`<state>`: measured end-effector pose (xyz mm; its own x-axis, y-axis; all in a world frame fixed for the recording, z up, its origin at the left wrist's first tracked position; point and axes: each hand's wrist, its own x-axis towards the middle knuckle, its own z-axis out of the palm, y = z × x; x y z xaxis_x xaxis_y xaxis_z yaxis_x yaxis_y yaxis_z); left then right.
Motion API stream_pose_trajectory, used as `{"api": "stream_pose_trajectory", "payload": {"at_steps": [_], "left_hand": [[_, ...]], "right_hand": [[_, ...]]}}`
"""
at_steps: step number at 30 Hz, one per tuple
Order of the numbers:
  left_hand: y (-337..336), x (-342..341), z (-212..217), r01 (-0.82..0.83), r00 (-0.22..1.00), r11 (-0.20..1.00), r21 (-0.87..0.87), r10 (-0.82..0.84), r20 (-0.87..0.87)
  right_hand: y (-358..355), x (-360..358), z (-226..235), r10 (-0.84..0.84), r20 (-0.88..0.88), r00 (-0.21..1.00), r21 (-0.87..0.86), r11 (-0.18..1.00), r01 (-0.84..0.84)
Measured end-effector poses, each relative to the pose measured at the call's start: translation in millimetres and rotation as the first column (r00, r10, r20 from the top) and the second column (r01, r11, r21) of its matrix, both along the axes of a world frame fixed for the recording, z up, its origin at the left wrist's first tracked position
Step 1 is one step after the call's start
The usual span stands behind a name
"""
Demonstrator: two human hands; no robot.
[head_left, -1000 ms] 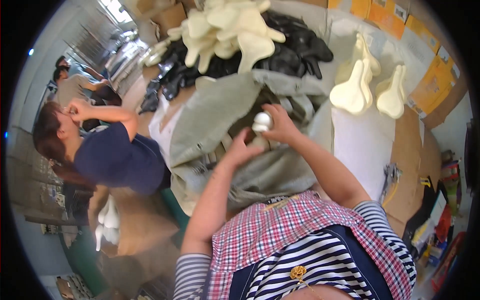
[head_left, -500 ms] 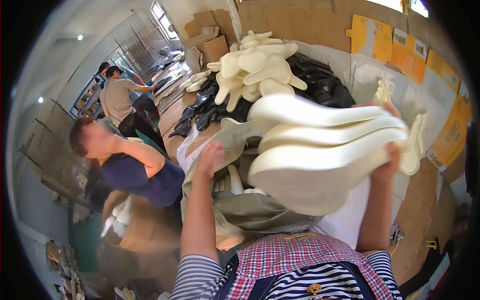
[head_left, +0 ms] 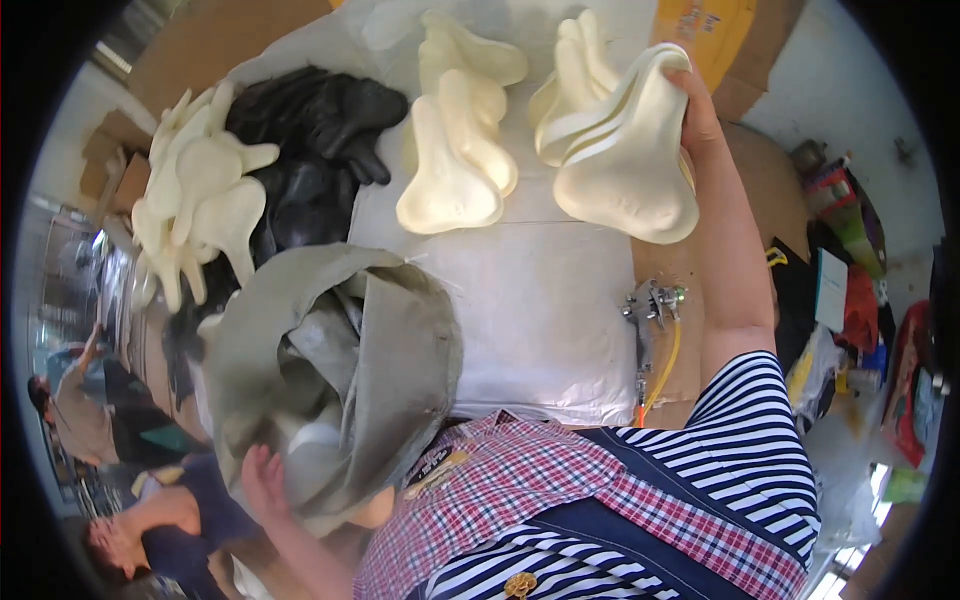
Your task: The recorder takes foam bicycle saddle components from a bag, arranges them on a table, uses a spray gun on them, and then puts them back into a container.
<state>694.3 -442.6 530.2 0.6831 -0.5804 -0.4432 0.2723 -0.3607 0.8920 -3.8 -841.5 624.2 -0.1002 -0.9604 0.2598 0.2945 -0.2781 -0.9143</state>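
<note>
Your right hand (head_left: 700, 120) has carried the stack of cream foam shapes (head_left: 625, 165) away from in front of you and now holds it out over the far right part of the bench (head_left: 540, 300), beside the other cream pieces lying there. Your left hand (head_left: 262, 478) has let go of the stack and dropped to the near left rim of the grey sack (head_left: 390, 340).

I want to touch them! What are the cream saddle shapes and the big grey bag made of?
The cream saddle shapes in the right hand look like moulded foam: matte, smooth, thick-edged. The grey bag by the left hand looks like coarse woven cloth or plastic sacking, dull and crumpled.
</note>
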Motion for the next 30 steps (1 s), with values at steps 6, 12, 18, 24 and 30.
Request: {"api": "stream_pose_trajectory", "payload": {"at_steps": [6, 12, 18, 24, 30], "left_hand": [[16, -12, 13, -0.030, 0.999, 0.997, 0.067, 0.027, 0.040], [43, -14, 53, 0.302, 0.953, 0.949, 0.091, -0.297, -0.060], [54, 3, -18, 0.227, 0.630, 0.953, 0.200, -0.301, 0.716], [129, 37, -33, 0.425, 0.536, 0.599, 0.679, -0.771, 0.344], [109, 62, -46, 0.397, 0.779, 0.690, 0.605, -0.602, 0.176]], "right_hand": [[-47, 7, -99, -0.250, -0.463, 0.851, -0.014, 0.961, 0.275], [39, 205, 6, -0.051, -0.596, 0.801, -0.240, 0.964, -0.117], [217, 486, -76, 0.836, -0.464, 0.292, 0.171, 0.408, -0.897], [312, 531, -146, 0.687, -0.715, -0.133, 0.310, 0.141, -0.940], [351, 553, -145, 0.529, -0.849, 0.013, 0.277, 0.465, -0.841]]}}
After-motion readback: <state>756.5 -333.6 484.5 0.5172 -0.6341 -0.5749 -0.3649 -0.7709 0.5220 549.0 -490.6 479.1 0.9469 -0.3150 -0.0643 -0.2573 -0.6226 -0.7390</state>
